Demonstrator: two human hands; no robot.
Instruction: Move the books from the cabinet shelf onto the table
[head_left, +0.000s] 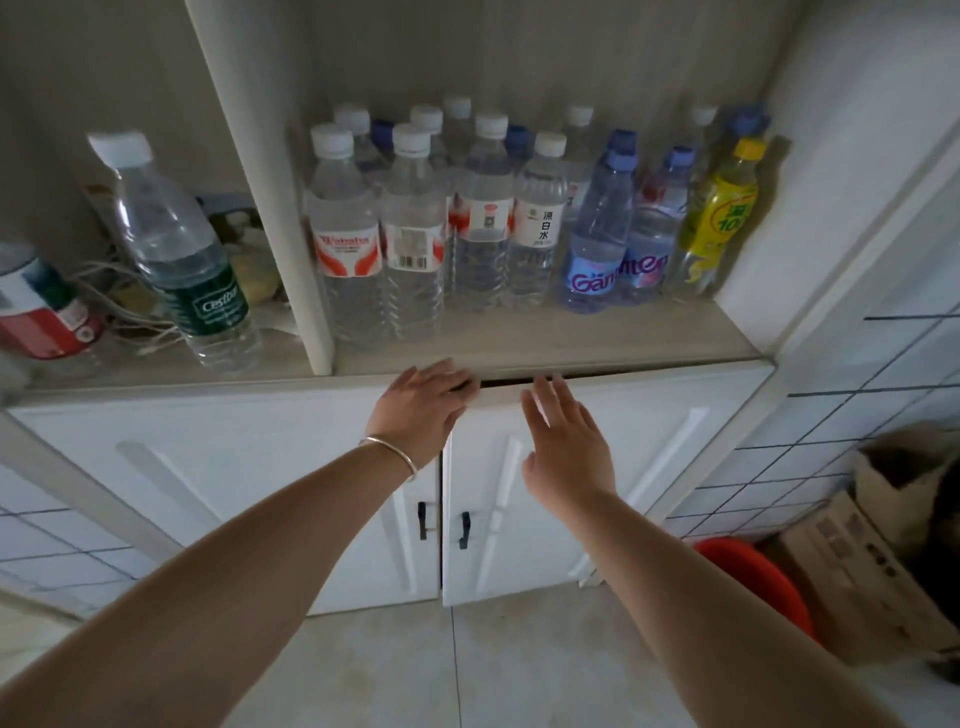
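Cabinet (597, 499): fills the frame; open shelf across the middle, two white doors below at centre.
Doors: left door (234, 499) looks flush; right door (613, 483) stands slightly ajar, a dark gap showing along its top edge.
Bottles (488, 223): a crowd of water bottles on the shelf, upper centre; one green-labelled bottle (182, 260) stands apart at left, beyond the upright divider.
Box (878, 566): cardboard, lower right, beside a red tub (753, 571).
Left hand (421, 410): centre frame, fingertips hooked over the top edge where the doors meet; fingers together, lightly curled.
Right hand (566, 441): just right of it, flat against the right door, fingers straight and slightly spread, holding nothing.
Handles (442, 521): two small black pulls, lower centre, untouched.
Books: none visible; probably behind the doors, though this cannot be confirmed. Table: out of view.
Stage: judged as opening the doors, before any book is reached.
Risk: pulling by the top edge instead of the handles may let fingertips slip or be pinched in the gap; a jolt to the shelf could topple the front bottles.
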